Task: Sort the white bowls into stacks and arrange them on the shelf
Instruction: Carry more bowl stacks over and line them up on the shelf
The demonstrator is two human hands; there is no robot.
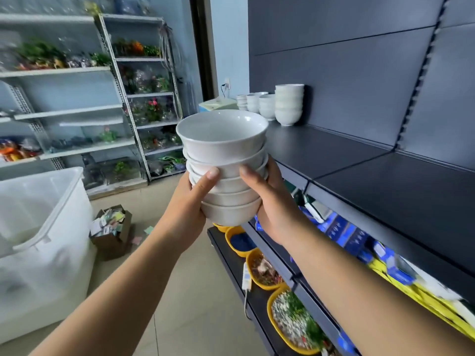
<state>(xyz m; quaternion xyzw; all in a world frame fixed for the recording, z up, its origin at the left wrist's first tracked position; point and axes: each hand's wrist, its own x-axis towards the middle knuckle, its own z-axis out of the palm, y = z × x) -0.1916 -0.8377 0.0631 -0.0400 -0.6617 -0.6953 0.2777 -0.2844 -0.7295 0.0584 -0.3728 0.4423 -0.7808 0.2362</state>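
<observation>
A stack of several white bowls (223,160) is held in the air at the middle of the view, left of the dark shelf (359,165). My left hand (189,209) grips the stack's left side and my right hand (275,201) grips its right side, both thumbs lying across the front. At the shelf's far end stand several more stacks of white bowls (272,105), the tallest nearest me. The near part of the shelf top is bare.
A large translucent plastic bin (43,242) stands on the floor at left. A cardboard box of papers (111,227) sits beyond it. Yellow trays of goods (288,317) and blue packets (344,232) fill the lower shelves. Metal racks (144,98) line the back wall.
</observation>
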